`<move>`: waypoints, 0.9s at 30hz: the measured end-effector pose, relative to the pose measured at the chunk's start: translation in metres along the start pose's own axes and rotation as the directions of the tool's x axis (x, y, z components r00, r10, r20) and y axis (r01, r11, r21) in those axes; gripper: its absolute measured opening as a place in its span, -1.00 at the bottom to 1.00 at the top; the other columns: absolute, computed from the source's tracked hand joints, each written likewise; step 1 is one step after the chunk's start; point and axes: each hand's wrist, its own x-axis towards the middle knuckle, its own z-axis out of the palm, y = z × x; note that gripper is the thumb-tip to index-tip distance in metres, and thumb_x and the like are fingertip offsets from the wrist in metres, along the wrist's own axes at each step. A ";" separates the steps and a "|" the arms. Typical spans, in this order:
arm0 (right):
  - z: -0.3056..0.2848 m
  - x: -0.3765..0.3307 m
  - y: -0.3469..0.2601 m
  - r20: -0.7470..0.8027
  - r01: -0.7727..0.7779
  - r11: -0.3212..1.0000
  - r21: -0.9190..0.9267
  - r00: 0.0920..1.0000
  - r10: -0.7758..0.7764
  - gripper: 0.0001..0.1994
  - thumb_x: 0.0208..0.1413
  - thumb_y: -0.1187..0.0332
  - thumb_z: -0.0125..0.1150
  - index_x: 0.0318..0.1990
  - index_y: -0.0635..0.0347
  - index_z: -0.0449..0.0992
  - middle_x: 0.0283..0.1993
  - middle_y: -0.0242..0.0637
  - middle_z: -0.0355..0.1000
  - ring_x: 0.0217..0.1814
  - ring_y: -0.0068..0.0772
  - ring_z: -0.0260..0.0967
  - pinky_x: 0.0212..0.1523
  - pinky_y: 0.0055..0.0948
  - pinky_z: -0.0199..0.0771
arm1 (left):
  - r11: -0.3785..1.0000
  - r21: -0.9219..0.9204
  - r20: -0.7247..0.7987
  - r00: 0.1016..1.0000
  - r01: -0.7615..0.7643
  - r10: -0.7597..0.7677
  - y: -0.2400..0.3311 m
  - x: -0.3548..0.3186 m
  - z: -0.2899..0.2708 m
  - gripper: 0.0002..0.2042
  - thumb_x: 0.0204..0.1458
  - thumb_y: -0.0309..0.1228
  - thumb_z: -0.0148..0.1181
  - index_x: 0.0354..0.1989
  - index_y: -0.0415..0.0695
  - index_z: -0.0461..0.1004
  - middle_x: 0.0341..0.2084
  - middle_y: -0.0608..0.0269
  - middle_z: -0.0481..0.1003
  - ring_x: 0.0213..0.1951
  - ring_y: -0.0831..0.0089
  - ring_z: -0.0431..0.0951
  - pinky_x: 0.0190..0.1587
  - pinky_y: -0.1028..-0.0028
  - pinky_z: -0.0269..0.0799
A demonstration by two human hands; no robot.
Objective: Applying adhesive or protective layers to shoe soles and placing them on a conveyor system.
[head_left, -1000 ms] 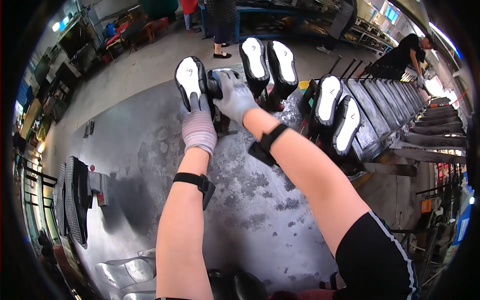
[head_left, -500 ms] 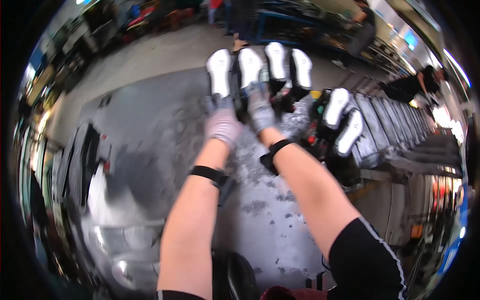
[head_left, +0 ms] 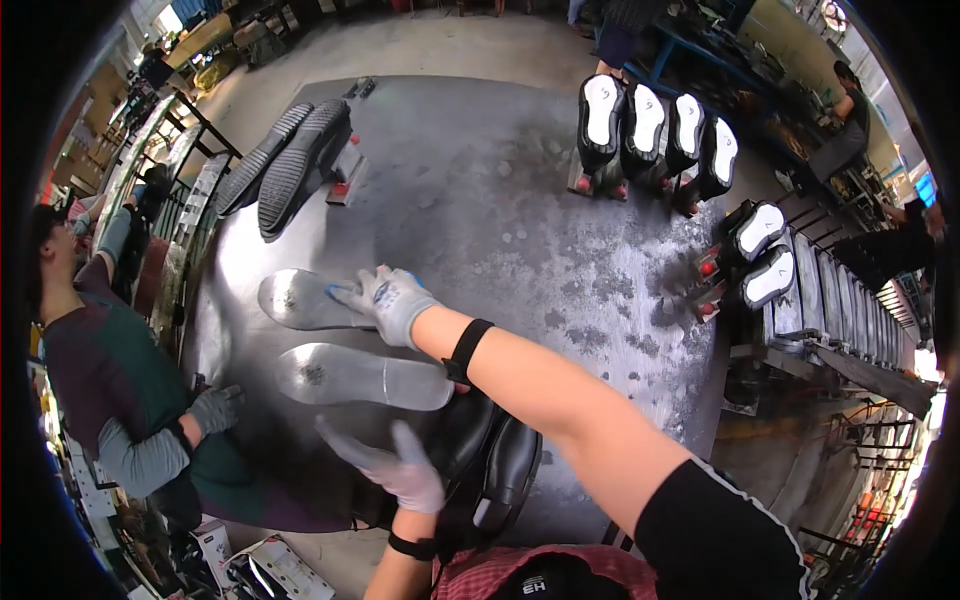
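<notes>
Two grey shoe soles lie side by side on the dark metal tabletop: a far sole and a near sole. My right hand, in a pale glove with blue fingertips, is over the heel end of the far sole with its fingers apart. It hides that end, and I cannot tell how firmly it touches. Below the near sole, my left hand has spread fingers, slightly blurred, and holds nothing. Close to it, at the table's front edge, are two black shoes, partly covered by my arm.
Several upturned shoes with white bottoms stand at the far right on stands. Two black ridged soles face up at the far left. A co-worker's gloved hand is at the left edge. A slatted rack adjoins the right side.
The view has swung left. My hands, earlier at the white-bottomed shoes, have come away from them. Now they are apart, near the grey soles, and those shoes stand at the far right.
</notes>
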 end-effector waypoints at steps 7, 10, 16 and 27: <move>0.024 -0.101 0.001 -0.161 -0.150 0.986 0.074 0.974 0.161 -0.17 -0.06 0.38 0.24 0.45 -0.02 0.09 0.25 -0.02 0.29 0.27 0.03 0.26 0.25 -0.17 0.36 | -0.016 -0.633 0.680 0.546 0.774 -0.489 -0.106 0.055 0.021 -0.35 0.20 0.01 0.08 0.37 -0.06 0.15 0.29 0.17 0.23 0.28 0.18 0.26 0.37 0.16 0.12; 0.044 -0.194 0.004 -0.327 -0.198 0.973 0.116 0.918 0.226 -0.17 -0.09 0.34 0.28 0.43 0.02 0.12 0.18 0.02 0.31 0.20 0.08 0.29 0.21 -0.11 0.38 | -0.046 -0.632 0.701 0.546 0.773 -0.459 -0.121 0.055 0.025 -0.29 0.07 0.14 0.16 0.32 0.00 0.22 0.23 0.23 0.30 0.25 0.23 0.29 0.30 0.15 0.22; 0.082 -0.395 -0.030 -0.352 -0.581 0.786 0.214 0.704 0.617 -0.18 -0.08 0.23 0.34 0.41 -0.01 0.14 0.16 0.06 0.31 0.10 0.16 0.34 0.13 -0.04 0.41 | 0.032 -0.553 0.770 0.525 0.832 -0.363 -0.077 0.004 0.032 -0.20 -0.04 0.23 0.23 0.32 0.05 0.22 0.22 0.20 0.30 0.27 0.22 0.27 0.30 0.05 0.23; 0.157 -0.558 -0.149 -0.135 -0.899 0.172 0.404 0.127 0.983 -0.01 -0.10 0.05 0.36 0.49 -0.18 -0.09 0.15 0.25 0.23 0.14 0.25 0.35 0.11 0.03 0.43 | 0.847 -0.002 0.963 -0.229 -0.531 -0.142 -0.120 -0.103 -0.099 -0.38 0.15 0.16 0.03 -0.12 -0.28 0.56 -0.37 -0.12 0.60 -0.12 -0.05 0.59 0.02 0.18 0.45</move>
